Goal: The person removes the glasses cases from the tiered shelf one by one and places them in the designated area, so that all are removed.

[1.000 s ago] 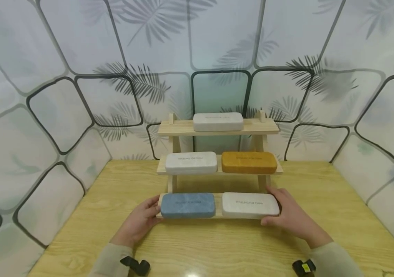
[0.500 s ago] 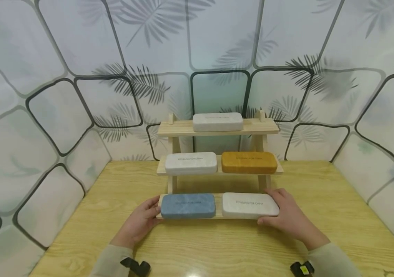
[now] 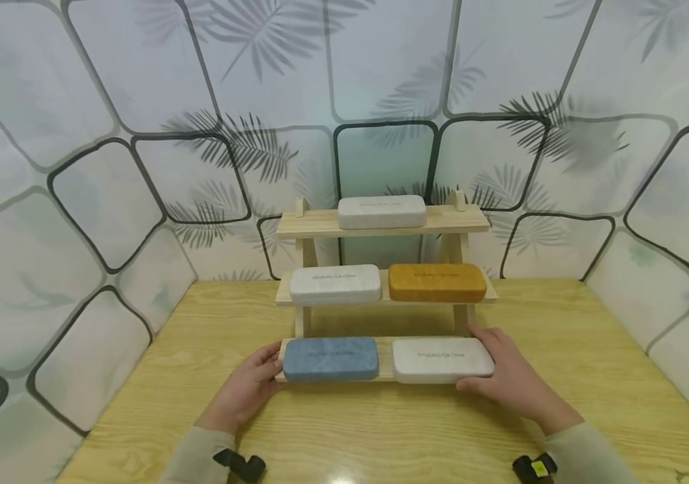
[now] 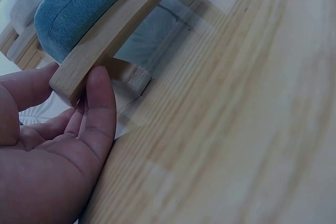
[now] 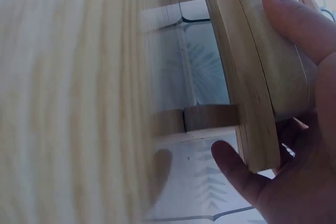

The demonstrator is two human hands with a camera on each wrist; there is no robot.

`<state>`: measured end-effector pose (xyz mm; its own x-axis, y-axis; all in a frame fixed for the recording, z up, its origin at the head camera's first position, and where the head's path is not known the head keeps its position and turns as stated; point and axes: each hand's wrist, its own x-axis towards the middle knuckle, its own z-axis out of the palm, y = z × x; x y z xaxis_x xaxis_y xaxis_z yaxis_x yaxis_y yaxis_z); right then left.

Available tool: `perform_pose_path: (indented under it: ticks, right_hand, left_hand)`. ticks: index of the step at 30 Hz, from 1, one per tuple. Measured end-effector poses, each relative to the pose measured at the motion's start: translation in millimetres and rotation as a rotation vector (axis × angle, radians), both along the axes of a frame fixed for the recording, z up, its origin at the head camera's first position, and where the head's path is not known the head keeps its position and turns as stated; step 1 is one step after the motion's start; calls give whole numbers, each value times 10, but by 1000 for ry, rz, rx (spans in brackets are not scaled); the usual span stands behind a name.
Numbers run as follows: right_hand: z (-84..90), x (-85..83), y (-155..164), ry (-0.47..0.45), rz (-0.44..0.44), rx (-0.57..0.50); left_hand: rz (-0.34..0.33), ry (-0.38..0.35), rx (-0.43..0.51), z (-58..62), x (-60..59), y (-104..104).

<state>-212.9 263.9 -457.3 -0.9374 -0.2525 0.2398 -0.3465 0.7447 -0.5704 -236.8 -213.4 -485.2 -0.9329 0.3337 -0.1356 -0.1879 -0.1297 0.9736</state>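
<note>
Your left hand [image 3: 246, 384] pinches the pale-wood tiered stand [image 3: 444, 218], right hand [image 3: 518, 382] grips its bottom-shelf white oblong case [image 3: 443, 359]; five shelved, alignment perhaps left.

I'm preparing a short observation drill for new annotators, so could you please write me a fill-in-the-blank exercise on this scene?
1. The left hand pinches the end of the bottom shelf, beside the left case, whose colour is ____.
2. The right hand touches the right case there, whose colour is ____.
3. Of top, middle and bottom, the orange case lies on the ____ shelf.

Missing words: blue; white; middle.
</note>
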Motion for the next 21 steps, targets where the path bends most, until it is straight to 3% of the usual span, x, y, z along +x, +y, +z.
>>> perform_pose_path:
  ticks: [14, 21]
  right_hand:
    - [-96, -34, 244, -2, 82, -108]
    - [-46, -20, 312, -47, 19, -147]
  left_hand:
    - [-2, 3, 14, -4, 4, 18]
    - [3, 4, 12, 11, 10, 24]
